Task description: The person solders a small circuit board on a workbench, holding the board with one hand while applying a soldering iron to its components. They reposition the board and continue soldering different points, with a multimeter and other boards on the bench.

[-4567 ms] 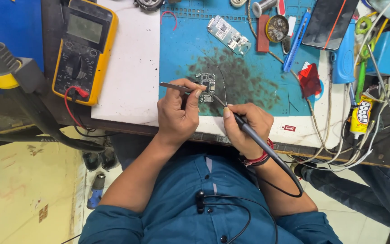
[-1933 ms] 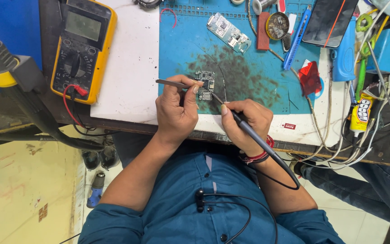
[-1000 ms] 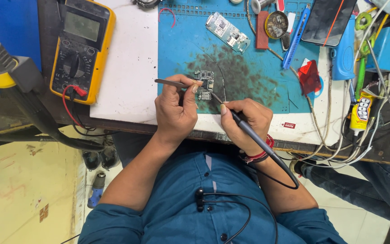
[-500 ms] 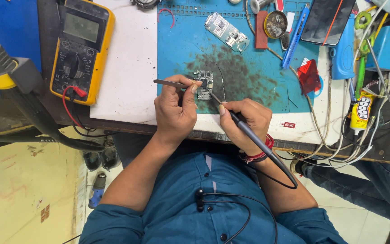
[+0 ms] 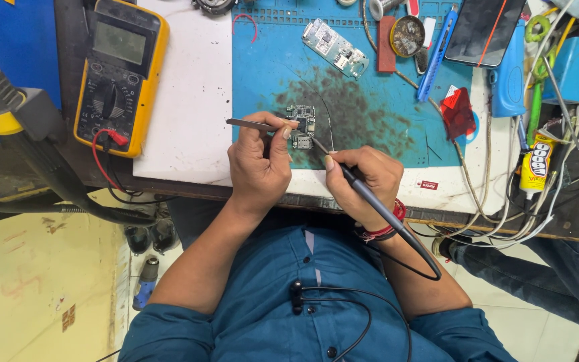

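- We see almost no change across the last few seconds: both hands stay planted over the small circuit board [image 5: 301, 126], and the board has not shifted on the blue mat [image 5: 263, 67].
- Left hand [image 5: 259, 164]: fingers pinched narrow around the tweezers [image 5: 252, 124], which lie nearly level, with the far end pointing toward the left edge of the mat. The tips still meet the board at its left side; we cannot tell whether they grip a part.
- Right hand [image 5: 363, 181]: fingers closed in a pen grip on the soldering iron [image 5: 370, 201]. Its tip stays at the board's lower right corner, and its cable [image 5: 410, 265] loops back past the wrist.
- The board sits on the dark, stained patch of the mat, near the front edge of the bench [image 5: 189, 121], just ahead of both hands.
- Only slight wobble of the tweezers shows between frames. We judge this as fine, steady work held at one spot, not a move to a new one.
- Around it: a yellow meter [image 5: 118, 67] at the left edge, a second board [image 5: 335, 47] toward the back, a blue knife [image 5: 437, 57], a glue tube [image 5: 534, 164] at the right.
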`<state>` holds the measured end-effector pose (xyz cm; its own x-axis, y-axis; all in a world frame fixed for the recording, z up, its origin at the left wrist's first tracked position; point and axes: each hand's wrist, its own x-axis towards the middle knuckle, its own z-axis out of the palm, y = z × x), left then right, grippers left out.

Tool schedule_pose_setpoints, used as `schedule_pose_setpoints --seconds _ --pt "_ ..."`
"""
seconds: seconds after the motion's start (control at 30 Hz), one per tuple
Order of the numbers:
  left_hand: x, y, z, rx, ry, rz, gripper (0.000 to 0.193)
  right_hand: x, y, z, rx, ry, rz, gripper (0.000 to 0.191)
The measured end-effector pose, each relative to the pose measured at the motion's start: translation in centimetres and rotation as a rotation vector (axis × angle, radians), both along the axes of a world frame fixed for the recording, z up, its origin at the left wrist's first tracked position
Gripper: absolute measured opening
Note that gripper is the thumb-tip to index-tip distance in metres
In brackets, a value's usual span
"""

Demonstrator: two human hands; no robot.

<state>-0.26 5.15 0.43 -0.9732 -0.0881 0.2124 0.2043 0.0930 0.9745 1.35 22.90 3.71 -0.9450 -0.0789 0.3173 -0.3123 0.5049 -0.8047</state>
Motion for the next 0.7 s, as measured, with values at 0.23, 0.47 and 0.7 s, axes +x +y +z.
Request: schedule_pose_setpoints --seconds 0.23,0.47,0.7 --pt "-0.9 0.3 0.1 -0.005 0.009 0.003 0.012 -0.8 0.3 -0.1 0.010 -0.007 -0.004 0.007" --pt "-2.4 1.7 0.0 -0.008 0.012 -0.005 0.011 -2.2 1.7 -0.2 0.000 -0.010 -0.009 0.007" --pt "-2.6 1.4 0.1 -0.006 0.018 -0.014 0.011 -2.4 1.4 -0.2 -0.008 -0.018 -0.008 0.007"
